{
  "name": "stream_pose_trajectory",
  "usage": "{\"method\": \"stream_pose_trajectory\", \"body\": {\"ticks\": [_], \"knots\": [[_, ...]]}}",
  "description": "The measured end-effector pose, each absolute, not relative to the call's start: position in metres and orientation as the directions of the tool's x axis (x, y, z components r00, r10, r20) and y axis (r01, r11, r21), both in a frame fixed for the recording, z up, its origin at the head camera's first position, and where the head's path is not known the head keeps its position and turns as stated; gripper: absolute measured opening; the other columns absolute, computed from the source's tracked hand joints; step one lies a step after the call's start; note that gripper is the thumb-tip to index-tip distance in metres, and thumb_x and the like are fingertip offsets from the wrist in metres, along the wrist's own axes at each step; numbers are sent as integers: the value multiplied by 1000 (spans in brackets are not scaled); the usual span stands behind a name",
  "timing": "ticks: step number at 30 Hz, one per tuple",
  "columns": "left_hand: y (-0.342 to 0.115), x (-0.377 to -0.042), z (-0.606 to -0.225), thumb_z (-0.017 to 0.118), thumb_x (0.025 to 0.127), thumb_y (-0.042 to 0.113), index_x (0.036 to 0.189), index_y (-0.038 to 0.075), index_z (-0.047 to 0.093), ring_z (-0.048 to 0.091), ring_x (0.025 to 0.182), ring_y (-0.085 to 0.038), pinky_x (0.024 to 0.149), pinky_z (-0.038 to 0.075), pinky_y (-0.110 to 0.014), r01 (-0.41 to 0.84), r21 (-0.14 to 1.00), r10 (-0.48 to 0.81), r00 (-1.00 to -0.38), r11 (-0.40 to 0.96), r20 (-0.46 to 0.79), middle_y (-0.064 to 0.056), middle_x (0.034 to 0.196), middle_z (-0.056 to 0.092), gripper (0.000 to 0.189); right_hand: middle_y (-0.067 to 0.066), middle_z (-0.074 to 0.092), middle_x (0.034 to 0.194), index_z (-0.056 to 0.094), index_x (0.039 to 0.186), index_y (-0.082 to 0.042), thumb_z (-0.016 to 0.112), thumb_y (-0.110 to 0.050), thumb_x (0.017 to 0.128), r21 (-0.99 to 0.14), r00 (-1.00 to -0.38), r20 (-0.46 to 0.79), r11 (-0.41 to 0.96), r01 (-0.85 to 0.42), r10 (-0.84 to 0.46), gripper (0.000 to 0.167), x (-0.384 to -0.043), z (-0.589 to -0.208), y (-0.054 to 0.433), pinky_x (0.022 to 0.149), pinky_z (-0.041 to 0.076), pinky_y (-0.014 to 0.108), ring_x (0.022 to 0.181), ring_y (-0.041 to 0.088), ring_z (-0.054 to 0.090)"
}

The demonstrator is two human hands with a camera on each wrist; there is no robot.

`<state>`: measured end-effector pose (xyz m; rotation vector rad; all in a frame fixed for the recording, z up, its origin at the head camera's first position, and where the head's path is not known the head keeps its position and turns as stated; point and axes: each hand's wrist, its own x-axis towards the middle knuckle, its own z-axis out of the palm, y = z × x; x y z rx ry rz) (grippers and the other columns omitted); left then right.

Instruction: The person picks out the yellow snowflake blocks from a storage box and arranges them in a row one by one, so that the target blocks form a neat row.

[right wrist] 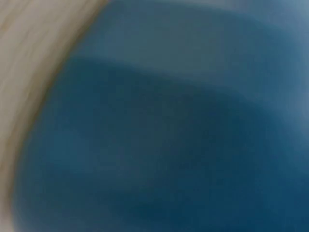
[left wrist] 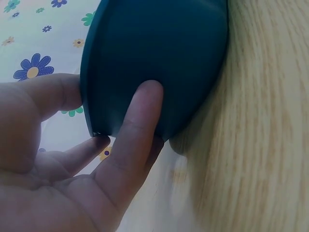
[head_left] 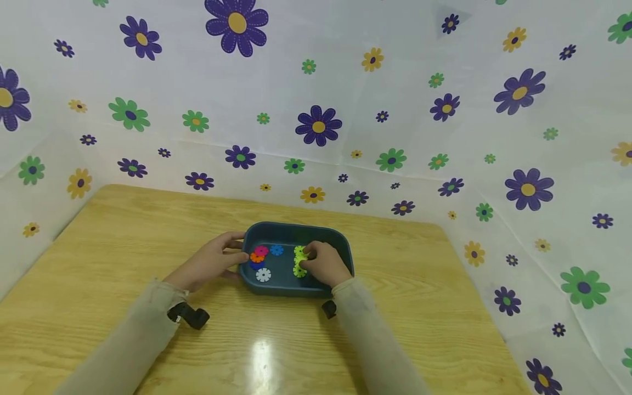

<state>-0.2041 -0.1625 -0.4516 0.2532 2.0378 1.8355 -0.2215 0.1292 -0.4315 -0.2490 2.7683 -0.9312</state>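
Observation:
A dark blue-green plastic basin stands on the wooden table. My left hand grips its left end, with the thumb at the rim and other fingers against the outer wall; the left wrist view shows these fingers pressed to the plastic. My right hand reaches into the basin's right part, its thumb and forefinger bent round a yellow-green notched disc among several alike. At the basin's left lie a pink disc, an orange disc, blue discs and a white disc.
The wooden table extends round the basin on all sides. Behind and at both sides hangs a white flower-print cloth. Dark straps sit on the wrists. The right wrist view is blurred and filled by the basin wall.

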Motion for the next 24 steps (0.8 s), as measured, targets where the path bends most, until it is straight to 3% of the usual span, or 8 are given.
{"method": "stream_pose_trajectory", "body": {"ticks": [5,13,16,21,24], "knots": [[-162,-204,-451,65,103,13,159,5,31,62,119,-42,84,63,-47,-112,984,380,-912,135,-156,-30,147,42,66,14,68,114,70,123,-2,77,-18,93,-548,-965,-108,824,-144,-240,35,-223,-434,127,89,58,45,102,27,64],[-161,-204,-453,64,103,12,159,4,30,62,119,-41,84,64,-46,-128,982,369,-914,137,-171,-29,149,40,66,11,67,110,67,124,-4,84,-24,88,-471,-953,-151,867,-166,-264,45,-223,-438,122,92,56,42,100,24,62],[-160,-203,-452,64,103,11,159,4,30,61,119,-42,84,63,-46,-131,982,366,-914,138,-173,-30,149,40,67,10,69,107,67,119,-4,83,-20,88,-477,-953,-151,864,-162,-262,38,-222,-439,121,89,57,41,96,23,64],[-157,-202,-449,63,103,11,159,3,30,62,118,-41,84,63,-46,-126,980,360,-917,153,-174,-30,149,41,66,4,68,96,69,98,-9,81,-16,90,-504,-956,-166,854,-127,-240,16,-220,-437,122,82,56,38,85,18,61],[-156,-202,-449,62,104,11,159,2,30,63,118,-40,84,64,-45,-125,979,354,-919,163,-176,-30,149,41,65,1,67,92,69,92,-11,80,-18,90,-510,-956,-171,852,-122,-239,13,-220,-435,124,79,55,36,82,16,58]]}}
